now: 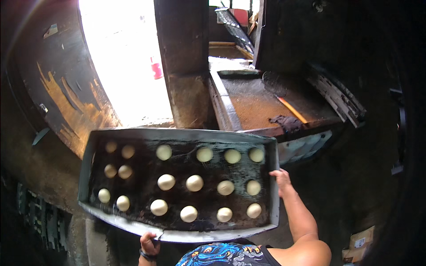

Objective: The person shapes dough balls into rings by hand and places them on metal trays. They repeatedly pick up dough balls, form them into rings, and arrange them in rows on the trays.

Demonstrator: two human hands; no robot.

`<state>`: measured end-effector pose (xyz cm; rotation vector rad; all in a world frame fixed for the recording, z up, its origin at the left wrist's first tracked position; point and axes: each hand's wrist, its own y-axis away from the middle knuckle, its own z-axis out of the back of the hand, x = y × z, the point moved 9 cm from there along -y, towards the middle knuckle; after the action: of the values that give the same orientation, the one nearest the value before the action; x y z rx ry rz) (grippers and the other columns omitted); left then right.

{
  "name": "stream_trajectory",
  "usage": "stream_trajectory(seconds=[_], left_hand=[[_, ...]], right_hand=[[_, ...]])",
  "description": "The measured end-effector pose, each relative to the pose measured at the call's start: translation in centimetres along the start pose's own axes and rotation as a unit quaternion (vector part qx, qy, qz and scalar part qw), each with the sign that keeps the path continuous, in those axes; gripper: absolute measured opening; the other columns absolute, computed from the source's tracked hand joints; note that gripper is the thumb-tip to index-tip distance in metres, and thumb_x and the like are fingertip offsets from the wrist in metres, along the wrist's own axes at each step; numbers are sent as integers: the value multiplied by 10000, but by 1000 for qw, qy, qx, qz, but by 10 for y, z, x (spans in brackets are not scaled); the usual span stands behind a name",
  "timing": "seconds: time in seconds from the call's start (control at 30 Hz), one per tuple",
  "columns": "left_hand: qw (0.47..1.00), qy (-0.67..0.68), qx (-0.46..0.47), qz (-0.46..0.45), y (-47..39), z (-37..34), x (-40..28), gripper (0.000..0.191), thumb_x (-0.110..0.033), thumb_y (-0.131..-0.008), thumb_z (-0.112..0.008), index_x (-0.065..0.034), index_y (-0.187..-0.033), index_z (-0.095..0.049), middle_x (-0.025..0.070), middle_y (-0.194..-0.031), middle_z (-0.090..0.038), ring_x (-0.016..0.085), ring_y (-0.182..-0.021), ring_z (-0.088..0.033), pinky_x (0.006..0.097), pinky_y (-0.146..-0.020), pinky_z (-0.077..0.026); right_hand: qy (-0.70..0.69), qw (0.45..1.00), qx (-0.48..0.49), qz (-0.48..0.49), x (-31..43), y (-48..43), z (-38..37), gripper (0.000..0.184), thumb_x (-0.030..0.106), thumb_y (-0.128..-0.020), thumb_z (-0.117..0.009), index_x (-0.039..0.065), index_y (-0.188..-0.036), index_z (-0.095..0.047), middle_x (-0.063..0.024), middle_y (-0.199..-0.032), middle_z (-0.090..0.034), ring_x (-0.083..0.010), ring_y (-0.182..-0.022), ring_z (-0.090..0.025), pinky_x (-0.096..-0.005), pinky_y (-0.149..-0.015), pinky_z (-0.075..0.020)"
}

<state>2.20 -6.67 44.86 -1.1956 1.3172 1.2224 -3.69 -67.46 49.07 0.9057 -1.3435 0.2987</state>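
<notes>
A large dark metal baking tray (186, 236) with raised pale rims spans the middle of the view. Several round, pale dough balls (188, 213) lie spaced on it in three rough rows, with wider gaps towards the left. My left hand (149, 244), with a dark band at the wrist, grips the near rim left of the tray's middle. At the right end, my right hand (282, 181) is closed on the side rim, its thumb over the edge. The undersides of the tray and the fingers below it are hidden.
Beyond the tray, a bright doorway (133, 66) opens beside a dark pillar (186, 66). A walled, soot-stained surface (249, 106) holds a yellow-handled tool (293, 109) and a dark cloth (288, 122). Worn boards (336, 93) lie at the right; a cardboard box (359, 242) is low right.
</notes>
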Motion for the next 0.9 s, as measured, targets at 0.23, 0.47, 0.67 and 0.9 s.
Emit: stream_trajectory(seconds=[0.23, 0.47, 0.67, 0.9], left_hand=[[898, 331, 83, 277, -164, -275, 37, 38, -74, -759, -497, -83, -761, -533, 38, -681, -565, 196, -602, -574, 310, -568, -490], [913, 208, 92, 338, -200, -451, 46, 86, -151, -793, -586, -70, -811, -563, 53, -722, -578, 209, -670, -607, 412, -644, -545], [914, 184, 110, 345, -210, -461, 57, 104, -149, -816, -579, -55, -853, -554, 68, -734, -572, 208, -661, -606, 387, -606, -564], [859, 202, 268, 386, -198, -445, 47, 409, -413, -963, -443, -51, -1140, -516, 132, -1072, -625, 314, -932, -609, 489, -917, -441]], right_hand=[[-146, 986, 49, 67, 67, -55, 152, 545, 502, -860, -508, 73, -1195, -551, -110, -1133, -602, -226, -1015, -574, -362, -924, -435], [-94, 914, -306, -250, -216, 39, 257, 266, 304, -865, -456, 90, -746, -559, -76, -666, -562, -190, -535, -498, -373, -485, -431], [-221, 923, -202, -244, -235, 84, 122, 419, 495, -846, -558, 85, -933, -561, -102, -759, -609, -273, -674, -596, -409, -592, -475], [-344, 927, -148, 10, -53, -17, 28, 585, 567, -775, -656, 81, -1072, -526, -108, -834, -618, -262, -825, -609, -420, -740, -507]])
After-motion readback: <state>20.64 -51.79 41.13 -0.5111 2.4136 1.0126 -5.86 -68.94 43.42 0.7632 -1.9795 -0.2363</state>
